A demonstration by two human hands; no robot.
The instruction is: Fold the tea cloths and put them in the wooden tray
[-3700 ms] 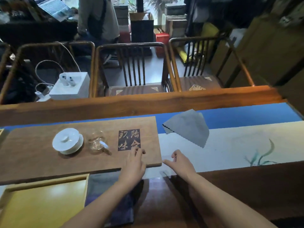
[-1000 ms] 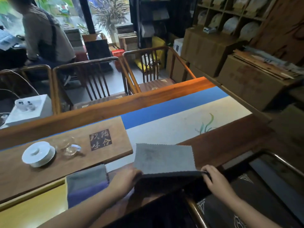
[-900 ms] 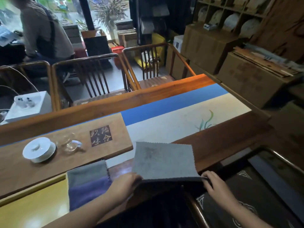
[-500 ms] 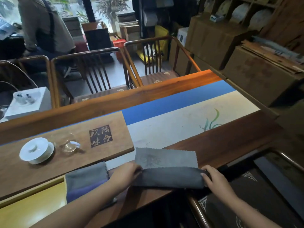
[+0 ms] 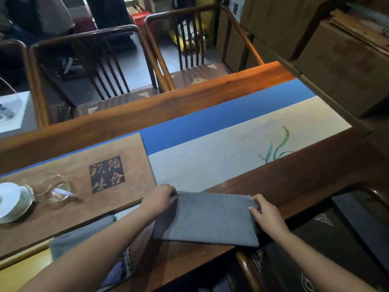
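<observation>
bare table runner (image 5: 231, 157) beyond, tea board (image 5: 69, 197) crowding left

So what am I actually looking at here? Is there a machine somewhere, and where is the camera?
No machine here: a person works with bare hands, and one wide camera worn on the head looks forward and down. The left hand and right hand each pinch a far corner of a grey tea cloth, folded in half and lying flat at the near edge of the wooden table. On the left sits a wooden board with carved characters, carrying a white lidded cup and a small glass pitcher. Another cloth lies partly under the left arm, beside a yellowish tray.
</observation>
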